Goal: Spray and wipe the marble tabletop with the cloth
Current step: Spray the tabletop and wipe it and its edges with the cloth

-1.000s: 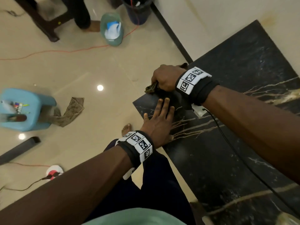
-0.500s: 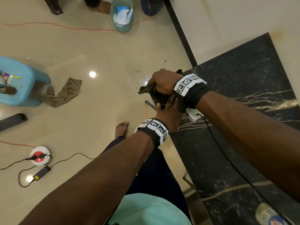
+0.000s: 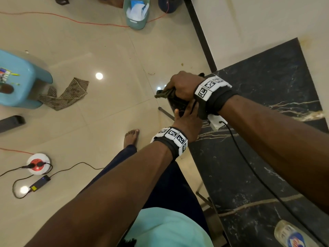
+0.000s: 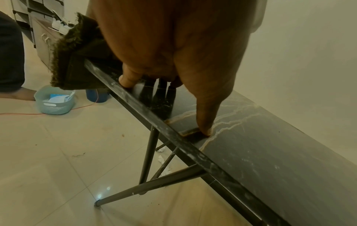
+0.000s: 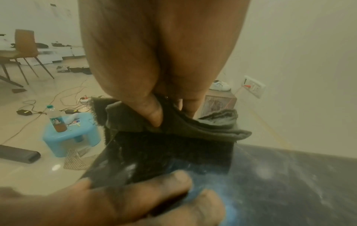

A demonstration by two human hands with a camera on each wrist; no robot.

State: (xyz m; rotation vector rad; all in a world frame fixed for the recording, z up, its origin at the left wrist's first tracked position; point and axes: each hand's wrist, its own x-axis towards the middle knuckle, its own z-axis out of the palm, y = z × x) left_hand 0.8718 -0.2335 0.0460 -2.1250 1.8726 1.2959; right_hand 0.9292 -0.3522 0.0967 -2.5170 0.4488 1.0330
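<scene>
The black marble tabletop (image 3: 267,97) with gold veins fills the right of the head view. At its far left corner my right hand (image 3: 181,86) grips a dark olive cloth (image 3: 163,94), which overhangs the edge. In the right wrist view the thumb (image 5: 154,116) pinches the cloth (image 5: 193,123) against the curled fingers above the tabletop (image 5: 289,168). My left hand (image 3: 187,118) lies flat just behind, its straight fingers partly under the right wrist. In the left wrist view its fingertips (image 4: 204,130) touch the tabletop (image 4: 270,152) near the front edge, the cloth (image 4: 73,61) beyond them.
A clear plastic bottle (image 3: 292,236) with a blue and red label stands on the table's near end. A wall runs along the table's far side. On the floor are a blue stool (image 3: 19,81), a checked rag (image 3: 65,95), a teal basket (image 3: 137,13), a socket reel (image 3: 38,164) and cables.
My left hand has slid forward along the tabletop and now lies partly under my right wrist. The right hand has stayed on the cloth at the corner, which now hangs further over the edge.
</scene>
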